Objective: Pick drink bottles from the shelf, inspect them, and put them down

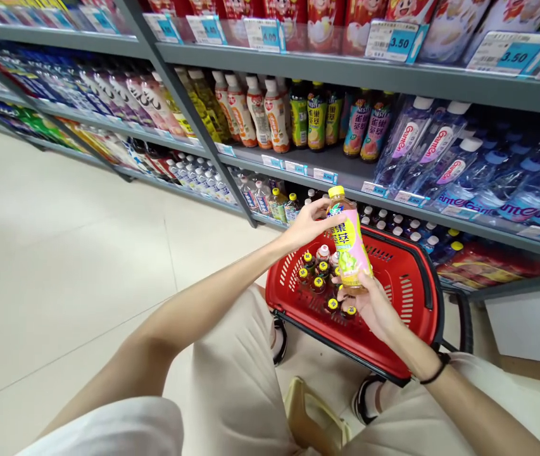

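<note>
A bottle of fruit drink [349,244] with a yellow cap and a pink and yellow label is tilted above a red shopping basket [293,316]. My left hand [311,223] grips it near the neck, thumb across the label. Lower down, my right hand [369,301] has its fingers around the base. Below the bottle, several bottles with dark bodies and yellow caps [318,284] stand in the basket, along with a white-capped bottle [323,252]. The held bottle and my right hand hide part of the basket's contents.
Shelves ahead hold Nestea bottles [316,117], orange-and-white bottles [276,117] and large Ganten water bottles [440,149]. Price tags line the shelf edge [326,176]. Between my legs is a yellowish stool [298,411]. A black handle [464,323] juts from the basket's right side.
</note>
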A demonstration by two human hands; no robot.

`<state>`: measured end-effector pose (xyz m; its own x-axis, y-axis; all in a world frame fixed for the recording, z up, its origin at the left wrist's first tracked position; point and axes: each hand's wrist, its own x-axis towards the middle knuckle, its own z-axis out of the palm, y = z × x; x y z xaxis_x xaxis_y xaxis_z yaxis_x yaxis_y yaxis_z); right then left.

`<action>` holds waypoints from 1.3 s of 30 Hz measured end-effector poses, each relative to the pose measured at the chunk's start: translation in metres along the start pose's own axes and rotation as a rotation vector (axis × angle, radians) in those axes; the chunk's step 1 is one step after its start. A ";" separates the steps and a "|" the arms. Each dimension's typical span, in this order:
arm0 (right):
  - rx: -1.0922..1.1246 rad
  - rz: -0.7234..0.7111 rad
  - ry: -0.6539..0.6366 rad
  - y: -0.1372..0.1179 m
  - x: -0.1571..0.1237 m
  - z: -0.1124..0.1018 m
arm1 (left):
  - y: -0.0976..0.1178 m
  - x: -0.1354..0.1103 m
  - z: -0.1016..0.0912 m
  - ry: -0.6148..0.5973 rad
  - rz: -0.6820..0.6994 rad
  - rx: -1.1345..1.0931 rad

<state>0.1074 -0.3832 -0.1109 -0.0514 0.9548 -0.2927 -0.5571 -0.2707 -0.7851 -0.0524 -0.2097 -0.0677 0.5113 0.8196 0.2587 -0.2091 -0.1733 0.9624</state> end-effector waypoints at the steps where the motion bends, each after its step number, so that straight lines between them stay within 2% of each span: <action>1: -0.001 0.000 -0.008 0.001 -0.001 0.001 | 0.001 0.000 -0.001 -0.007 0.009 -0.003; 7: -0.009 0.008 -0.015 0.000 -0.003 0.004 | 0.009 -0.003 -0.003 0.032 -0.061 -0.068; 15: 0.055 0.022 0.002 -0.014 0.001 0.000 | 0.008 -0.001 -0.002 0.065 -0.049 -0.135; 25: 0.009 0.001 -0.031 -0.016 -0.001 0.000 | 0.012 -0.002 -0.003 0.080 -0.005 -0.023; 31: -0.033 0.000 -0.017 -0.017 -0.004 -0.001 | 0.011 -0.001 -0.003 0.054 0.051 -0.013; 36: -0.050 0.003 -0.030 -0.016 -0.005 -0.002 | 0.013 -0.005 0.000 0.021 -0.021 -0.092; 39: -0.052 0.007 -0.038 -0.017 -0.006 -0.002 | 0.013 -0.007 0.001 0.022 -0.014 -0.089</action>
<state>0.1185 -0.3842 -0.0970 -0.0876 0.9565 -0.2784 -0.5127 -0.2829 -0.8106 -0.0579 -0.2180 -0.0564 0.4965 0.8334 0.2428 -0.2763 -0.1135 0.9543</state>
